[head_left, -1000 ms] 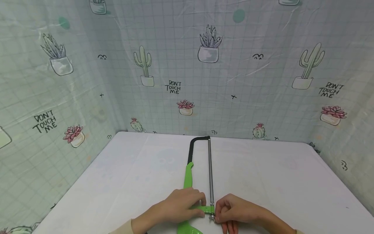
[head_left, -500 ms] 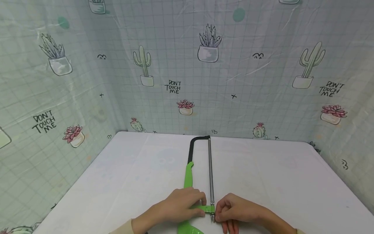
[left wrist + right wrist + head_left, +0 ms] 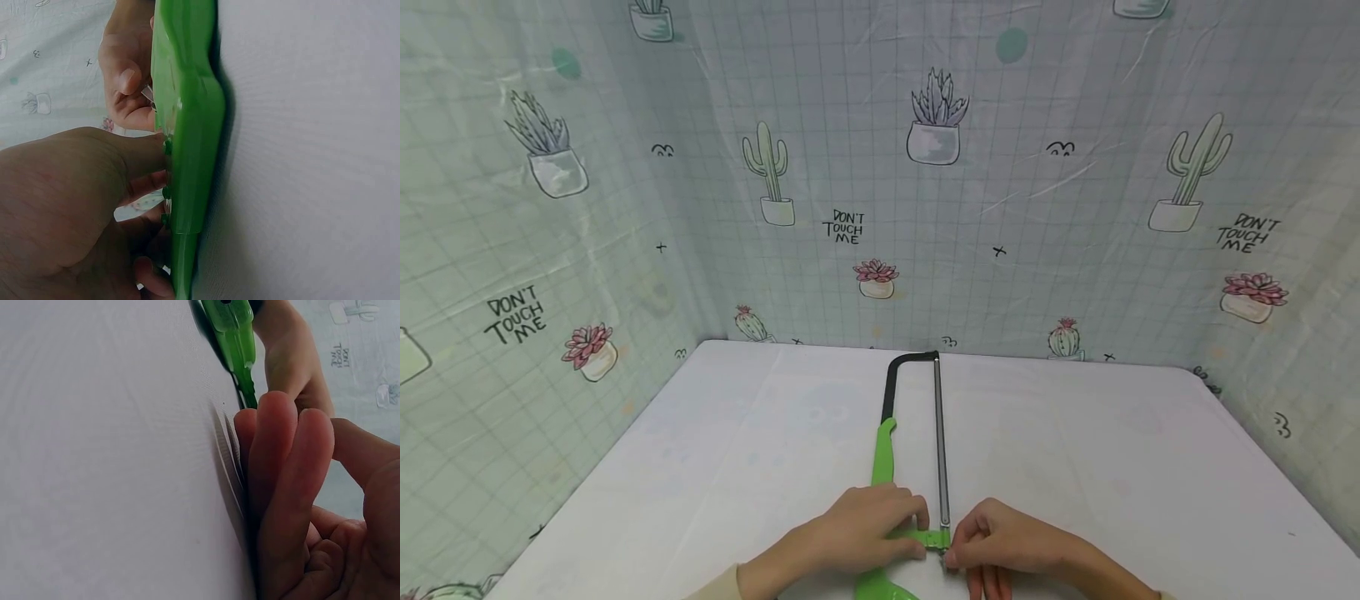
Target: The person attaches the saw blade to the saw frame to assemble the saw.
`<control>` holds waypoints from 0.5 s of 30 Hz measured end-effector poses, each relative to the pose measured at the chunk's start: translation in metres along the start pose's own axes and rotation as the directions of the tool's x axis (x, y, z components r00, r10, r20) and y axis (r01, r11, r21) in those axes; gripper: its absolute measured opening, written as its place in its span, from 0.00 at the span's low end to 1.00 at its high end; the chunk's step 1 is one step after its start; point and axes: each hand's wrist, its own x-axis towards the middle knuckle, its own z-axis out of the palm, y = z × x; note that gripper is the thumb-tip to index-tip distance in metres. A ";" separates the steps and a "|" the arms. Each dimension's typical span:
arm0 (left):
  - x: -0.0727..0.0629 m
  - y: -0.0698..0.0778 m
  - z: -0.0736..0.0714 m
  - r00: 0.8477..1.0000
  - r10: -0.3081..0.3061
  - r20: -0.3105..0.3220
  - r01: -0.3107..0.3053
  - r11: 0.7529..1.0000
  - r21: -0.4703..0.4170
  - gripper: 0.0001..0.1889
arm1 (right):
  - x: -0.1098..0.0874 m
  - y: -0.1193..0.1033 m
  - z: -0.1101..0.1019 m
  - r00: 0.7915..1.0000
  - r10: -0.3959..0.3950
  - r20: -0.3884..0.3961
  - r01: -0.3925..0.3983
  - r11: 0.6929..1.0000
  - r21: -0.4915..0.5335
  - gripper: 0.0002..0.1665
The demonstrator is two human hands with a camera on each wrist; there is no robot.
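A hacksaw [image 3: 883,458] lies flat on the white table, its green handle end toward me and its black front arm [image 3: 891,387] at the far side. The grey blade [image 3: 940,442] runs along its right. My left hand [image 3: 868,525] holds the green frame, with thumb and fingers around the short green arm [image 3: 932,538]. At the blade's near end, my right hand [image 3: 1007,537] pinches a small metal wing nut [image 3: 944,560] between thumb and finger; its fingertips partly hide it. The left wrist view shows the green handle [image 3: 187,125] close up, the right wrist view its end [image 3: 231,331].
The white table [image 3: 1112,467] stretches out on both sides of the saw. Behind it and at both sides hangs a pale curtain [image 3: 1000,200] printed with cacti and potted plants.
The wing nut has turned, its wings first spread, then edge-on. My right thumb and finger have shifted slightly left onto it. My left hand and the saw stay in place.
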 end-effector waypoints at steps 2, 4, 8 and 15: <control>0.000 0.000 0.000 1.000 0.005 -0.003 -0.005 1.000 0.000 0.11 | 0.000 0.000 0.001 1.000 0.003 -0.006 -0.003 1.000 -0.004 0.19; 0.000 0.000 0.000 1.000 0.010 -0.007 -0.010 1.000 0.001 0.11 | 0.000 -0.001 0.002 1.000 0.005 -0.014 -0.005 1.000 -0.008 0.19; -0.001 0.001 -0.002 1.000 0.012 -0.008 -0.012 1.000 -0.002 0.11 | 0.001 -0.002 0.004 0.999 0.010 -0.032 -0.011 1.000 -0.009 0.17; -0.002 0.003 -0.004 1.000 0.022 -0.016 -0.022 1.000 0.008 0.11 | 0.002 -0.002 0.006 0.998 0.023 -0.054 -0.023 1.000 -0.012 0.16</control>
